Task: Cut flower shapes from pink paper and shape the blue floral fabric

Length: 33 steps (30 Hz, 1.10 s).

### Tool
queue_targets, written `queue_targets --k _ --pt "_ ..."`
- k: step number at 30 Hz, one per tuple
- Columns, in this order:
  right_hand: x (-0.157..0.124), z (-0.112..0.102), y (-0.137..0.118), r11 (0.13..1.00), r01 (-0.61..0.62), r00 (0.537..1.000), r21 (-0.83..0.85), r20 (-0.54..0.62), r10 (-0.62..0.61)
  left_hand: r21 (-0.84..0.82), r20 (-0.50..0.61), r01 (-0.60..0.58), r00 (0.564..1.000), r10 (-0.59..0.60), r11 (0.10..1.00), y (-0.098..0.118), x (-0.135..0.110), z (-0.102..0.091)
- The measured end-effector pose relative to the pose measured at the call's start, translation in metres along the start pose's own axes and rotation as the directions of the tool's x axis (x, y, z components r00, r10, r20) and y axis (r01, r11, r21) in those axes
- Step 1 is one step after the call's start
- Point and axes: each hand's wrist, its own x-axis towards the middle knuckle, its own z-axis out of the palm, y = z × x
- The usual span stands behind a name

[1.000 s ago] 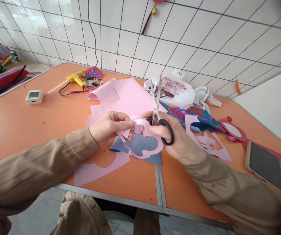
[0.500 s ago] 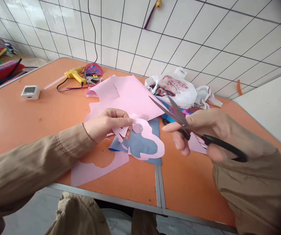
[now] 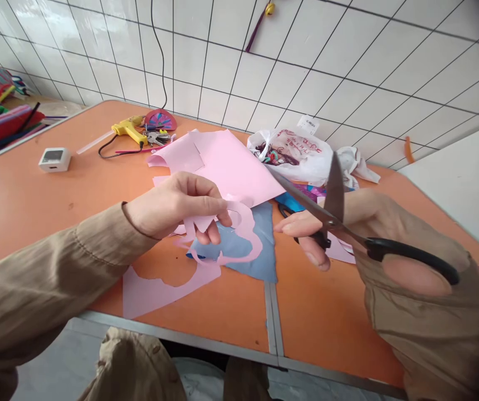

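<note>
My left hand [image 3: 172, 203] pinches a curling pink paper cut-out [image 3: 243, 225] and holds it a little above the orange table [image 3: 55, 195]. My right hand [image 3: 373, 223] grips black-handled scissors [image 3: 348, 234], whose blades are spread wide and point left toward the cut-out without touching it. Under the cut-out lies a blue sheet [image 3: 256, 250]. A large pink sheet [image 3: 223, 164] lies behind it, and a pink offcut [image 3: 156, 287] lies near the table's front edge.
A yellow glue gun [image 3: 128, 129], keys and a round pink fan sit at the back. A small white device [image 3: 54, 159] lies at the left, a white plastic bag [image 3: 298, 153] at the back right. Coloured craft supplies are piled at the far left.
My right hand drew the scissors away to the right, off the cut-out, and the blades have opened wide. My left hand lifted the cut-out slightly.
</note>
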Motion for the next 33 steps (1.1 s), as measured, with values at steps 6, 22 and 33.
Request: queue_targets --k 6,22,33 --pt "0.018 0.021 -0.007 0.999 -0.013 0.993 0.045 -0.116 0.019 -0.044 -0.005 0.047 0.999 -0.047 0.998 -0.007 0.004 0.004" --pt "0.038 0.068 0.014 0.947 -0.041 0.945 0.32 -0.296 0.141 -0.311 0.001 0.022 1.0 -0.023 0.95 -0.03 0.01 0.008" --pt "0.04 0.062 0.012 0.951 -0.074 0.946 0.301 -0.281 0.163 -0.132 -0.004 0.031 0.999 -0.032 0.991 -0.024 0.015 0.001"
